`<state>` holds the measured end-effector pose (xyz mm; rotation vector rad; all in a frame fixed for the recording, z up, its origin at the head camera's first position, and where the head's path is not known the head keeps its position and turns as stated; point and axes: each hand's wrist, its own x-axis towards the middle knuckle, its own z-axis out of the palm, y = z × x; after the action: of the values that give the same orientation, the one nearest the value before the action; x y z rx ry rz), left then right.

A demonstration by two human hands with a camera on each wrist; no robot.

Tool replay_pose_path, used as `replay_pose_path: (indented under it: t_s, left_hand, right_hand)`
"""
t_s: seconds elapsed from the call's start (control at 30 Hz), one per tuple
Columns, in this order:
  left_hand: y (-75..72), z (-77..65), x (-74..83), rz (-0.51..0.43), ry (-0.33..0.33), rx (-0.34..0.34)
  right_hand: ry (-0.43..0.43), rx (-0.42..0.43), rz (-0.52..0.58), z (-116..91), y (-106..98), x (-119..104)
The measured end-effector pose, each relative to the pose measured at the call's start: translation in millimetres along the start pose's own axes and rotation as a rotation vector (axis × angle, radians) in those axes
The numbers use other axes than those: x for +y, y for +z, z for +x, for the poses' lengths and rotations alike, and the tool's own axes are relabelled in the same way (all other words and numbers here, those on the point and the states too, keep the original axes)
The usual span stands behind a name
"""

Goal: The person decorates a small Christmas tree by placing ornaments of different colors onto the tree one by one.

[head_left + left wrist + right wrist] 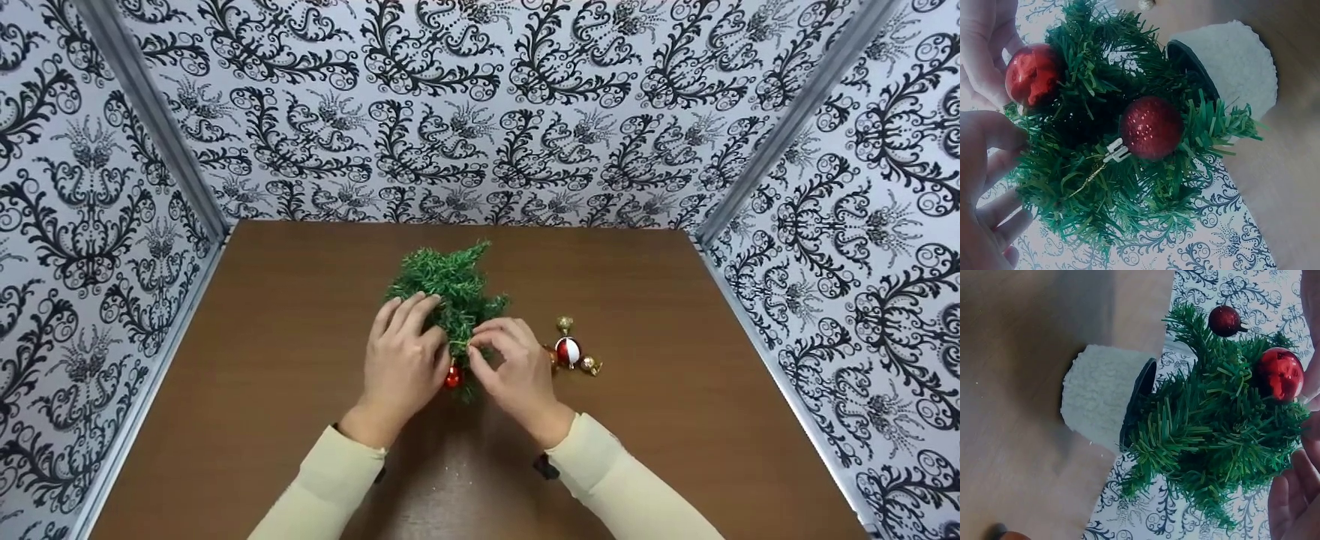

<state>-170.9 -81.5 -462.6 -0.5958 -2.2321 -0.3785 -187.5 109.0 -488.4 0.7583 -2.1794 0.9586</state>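
Note:
A small artificial Christmas tree [446, 277] with green tinsel branches stands in a white fuzzy pot [1103, 396]. My left hand [405, 356] lies over its left side, fingers among the needles and thumb and index finger bent around a branch. On the near side hangs a shiny red bauble [453, 376], close to my left thumb. My right hand [517, 367] pinches a thin yellowish strand, apparently the bauble's string, between thumb and index finger; its exact contact is partly hidden. A darker, glittery red bauble [1152, 127] with a silver cap and gold string hangs lower on the tree.
Right of the tree, by my right hand, lie a red-and-white ball [568, 351], a gold ornament [565, 324], another small gold ornament [590, 364] and a partly hidden copper-coloured ball [553, 358]. Patterned walls [465, 112] enclose the brown table [300, 300] at the back and sides.

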Motion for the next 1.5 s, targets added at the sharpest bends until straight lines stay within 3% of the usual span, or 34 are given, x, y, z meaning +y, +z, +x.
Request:
replay_pose_path:
  t_s: [0.27, 0.57, 0.83, 1.5]
  left_hand:
    - [1.1, -3.1, -0.8, 0.050, 0.061, -0.070]
    - [0.1, -2.9, -1.6, 0.040, 0.101, -0.100]
    - [-2.9, -1.4, -3.1, 0.052, 0.129, -0.139]
    - [-3.6, -0.8, -5.4, -0.005, 0.082, -0.120]
  right_hand:
    - [0.092, -0.039, 0.109, -0.3, 0.8, -0.1]
    - [-0.065, -0.061, -0.045, -1.0, -3.9, -0.8]
    - [-0.090, -0.077, -0.043, -1.3, -5.5, 1.5]
    - [-0.033, -0.038, 0.031, -10.6, -9.1, 8.9]
